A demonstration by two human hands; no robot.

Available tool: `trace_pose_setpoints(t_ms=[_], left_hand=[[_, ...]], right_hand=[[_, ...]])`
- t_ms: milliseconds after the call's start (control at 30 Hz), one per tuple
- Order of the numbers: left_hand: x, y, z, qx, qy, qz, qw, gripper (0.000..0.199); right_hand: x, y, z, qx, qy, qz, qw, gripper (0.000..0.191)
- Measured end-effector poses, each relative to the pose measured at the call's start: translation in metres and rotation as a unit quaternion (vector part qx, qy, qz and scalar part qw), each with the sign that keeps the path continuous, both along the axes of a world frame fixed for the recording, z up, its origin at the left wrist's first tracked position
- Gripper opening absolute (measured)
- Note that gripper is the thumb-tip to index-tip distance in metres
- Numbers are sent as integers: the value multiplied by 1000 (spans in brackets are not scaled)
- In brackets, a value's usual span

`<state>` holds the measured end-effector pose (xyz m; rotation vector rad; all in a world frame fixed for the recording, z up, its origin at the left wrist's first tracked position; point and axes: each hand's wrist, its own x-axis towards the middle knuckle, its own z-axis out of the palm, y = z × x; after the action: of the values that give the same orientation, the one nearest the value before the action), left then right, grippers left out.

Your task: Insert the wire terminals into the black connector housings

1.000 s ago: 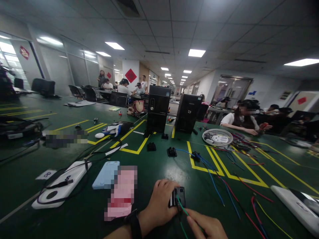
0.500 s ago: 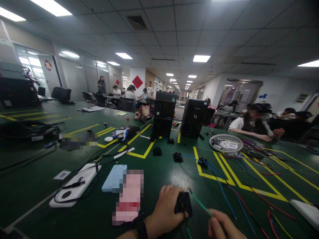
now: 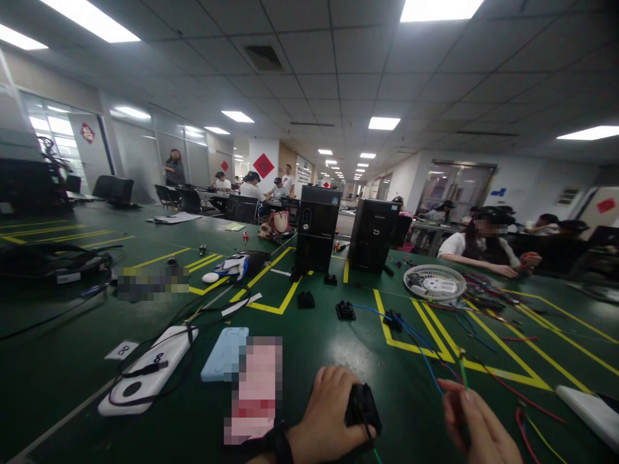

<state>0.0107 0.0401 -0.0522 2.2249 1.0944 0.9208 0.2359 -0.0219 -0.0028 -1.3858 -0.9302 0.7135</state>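
My left hand (image 3: 333,412), with a dark band at its wrist, grips a small black block-like part (image 3: 363,407) against the green table. A thin wire, green at the lower end, runs from that part under my thumb. Off to the right, my right hand (image 3: 476,419) pinches a green wire (image 3: 463,372) between thumb and fingertips, its tip pointing up. Farther back sits a black terminal part (image 3: 345,311), joined by a blue wire to another black part (image 3: 393,320).
Loose red, blue and yellow wires lie to the right, beyond them a white basket (image 3: 434,282). Two black boxes (image 3: 316,229) stand at the back. A white power bank (image 3: 149,370), a light blue case (image 3: 225,354) and cables lie left. A person (image 3: 483,245) sits across on the right.
My right hand has moved right, away from the black part, and the green wire now points upward. My left hand keeps its hold on the part.
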Motion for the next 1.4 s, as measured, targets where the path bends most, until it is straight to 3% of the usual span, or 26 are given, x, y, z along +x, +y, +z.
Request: trace_pose_setpoints(t_ms=[133,367,467,600,700,1000,1200,1400], left_hand=[[1,2,-3,-4,-11,-4,1000,77],[-4,-3,5,-39,-24,-40,998,96],[-4,-8,9,-68,-70,-40,994,83],[3,-10,15,-73,-135,56,987,37],[6,-10,21,-11,-161,77,984,11],[5,-9,23,69,-167,85,980,18],[5,-8,26,79,-174,62,980,20],[2,-9,27,80,-174,23,981,23]], right_hand=[[-2,8,6,-3,-8,7,1000,63],[-1,33,38,16,-87,54,995,58],[-2,46,52,21,-126,70,989,55],[-13,69,65,12,-271,94,958,49],[-22,94,63,-2,-333,120,935,45],[-51,171,37,-74,-500,136,852,25],[-64,195,31,-124,-579,128,796,27],[-67,201,27,-140,-626,131,756,27]])
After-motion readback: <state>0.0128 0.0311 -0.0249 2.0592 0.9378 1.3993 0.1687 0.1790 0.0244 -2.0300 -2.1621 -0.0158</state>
